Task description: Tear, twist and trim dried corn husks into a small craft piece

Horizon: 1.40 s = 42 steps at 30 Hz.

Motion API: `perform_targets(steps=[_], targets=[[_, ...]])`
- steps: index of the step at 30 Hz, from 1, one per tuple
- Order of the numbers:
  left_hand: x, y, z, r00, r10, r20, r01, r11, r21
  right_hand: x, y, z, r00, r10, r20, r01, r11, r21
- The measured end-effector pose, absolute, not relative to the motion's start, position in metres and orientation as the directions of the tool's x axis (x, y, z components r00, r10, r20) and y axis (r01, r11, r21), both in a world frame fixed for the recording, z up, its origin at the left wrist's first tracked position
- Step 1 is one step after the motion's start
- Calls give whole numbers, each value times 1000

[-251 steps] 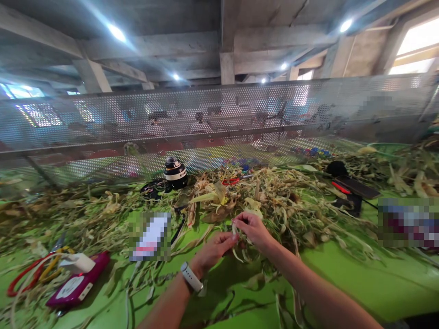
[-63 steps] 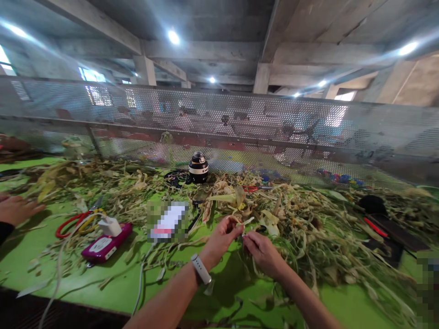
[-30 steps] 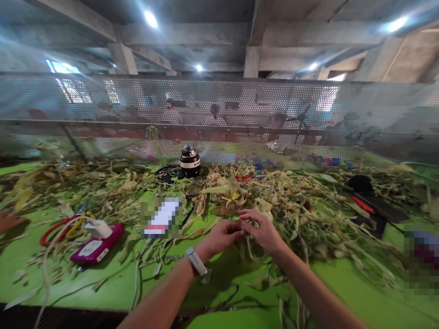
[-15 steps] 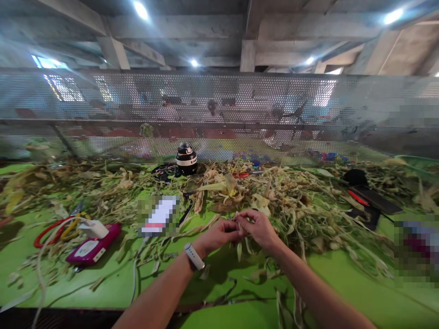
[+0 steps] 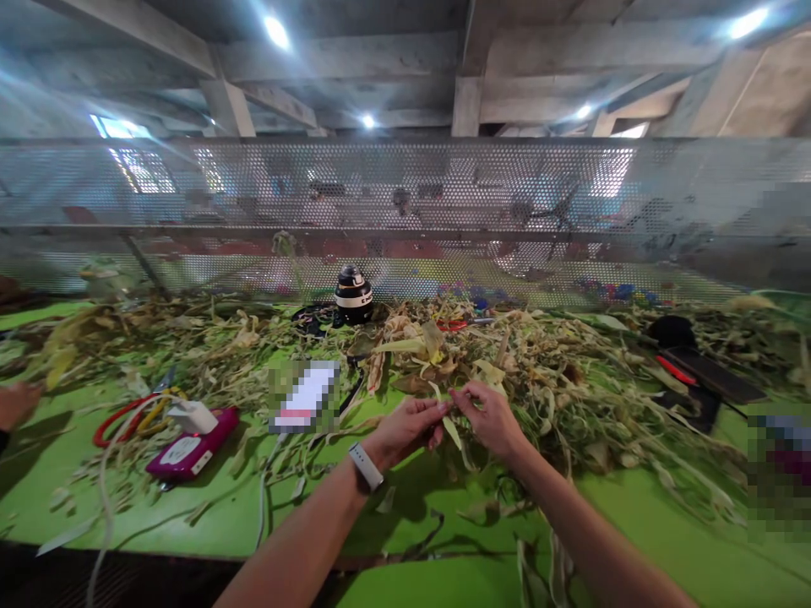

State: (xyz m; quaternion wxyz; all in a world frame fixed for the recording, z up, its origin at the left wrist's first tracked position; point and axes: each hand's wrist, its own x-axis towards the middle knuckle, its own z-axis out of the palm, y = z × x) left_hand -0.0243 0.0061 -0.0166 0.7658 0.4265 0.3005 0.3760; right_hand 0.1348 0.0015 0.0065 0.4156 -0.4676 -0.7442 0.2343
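Green table [image 5: 634, 507], basket [image 5: 784, 307], leaf [image 5: 452, 432] between hands [image 5: 405, 432] [image 5: 494, 424]

Couldn't confirm contact between right hand [image 5: 489, 415] and pale strip [image 5: 453, 432]; saw co-worker's hand [image 5: 16, 405] cut off by left edge.

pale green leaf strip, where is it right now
In the head view, the pale green leaf strip is just right of centre, held by the bare left hand beside the bare right hand, in front of a tan dried-leaf heap.
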Motion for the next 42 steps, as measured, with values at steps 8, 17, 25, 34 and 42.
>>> perform_targets(steps=[8,17,25,34,42], targets=[[-29,2,-2,490,855,-171,-597,472,649,142,5,4,-60,942,331,279,334,-900],[-28,1,-2,494,862,-113,-678,463,570,133,-6,7,-263,939,220,96,253,-963],[-24,1,-5,408,913,-19,-717,333,612,132,-1,8,-160,978,136,23,141,-990],[-19,6,-2,202,977,-69,-764,201,613,152,11,8,295,932,210,36,208,-977],[-9,-1,-6,216,974,64,-680,104,726,117,-14,-5,-349,913,210,317,327,-890]])
